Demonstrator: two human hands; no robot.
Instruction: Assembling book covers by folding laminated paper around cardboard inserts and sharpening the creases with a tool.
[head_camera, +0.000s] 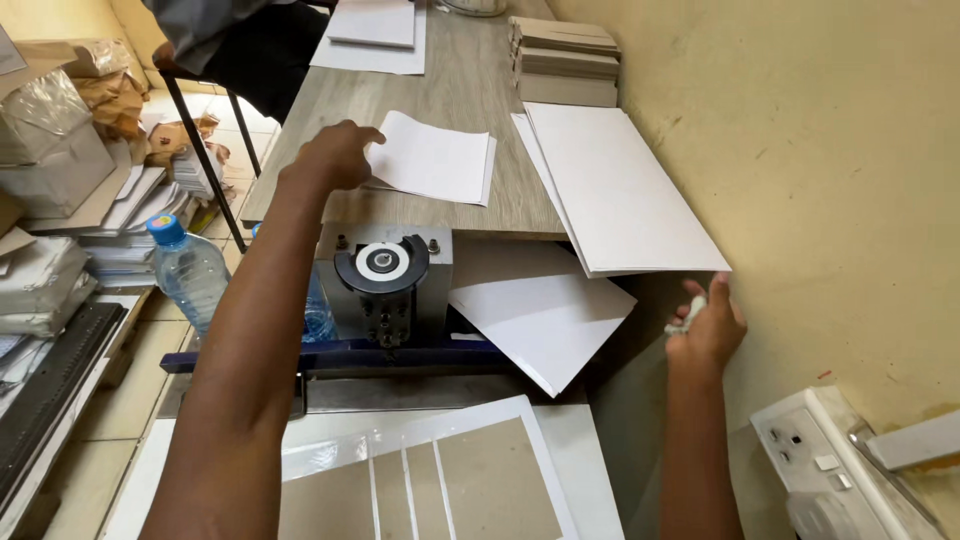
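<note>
My left hand (335, 155) reaches forward over the wooden table (470, 90) and rests its fingers on the near left edge of a small stack of white sheets (435, 158). My right hand (705, 325) is low on the right by the yellow wall, closed around a small crumpled white cloth (688, 315), just under the near corner of a large pile of white sheets (620, 190). Between my arms stands a grey metal machine with a black round head (385, 270). A white sheet (545, 320) lies tilted beside it.
A white cover with grey boards (440, 480) lies below the machine. Grey board stacks (565, 60) and more white paper (375, 30) sit at the table's far end. A water bottle (185, 265) and paper piles stand left. A wall socket (820, 460) is at right. A person sits behind.
</note>
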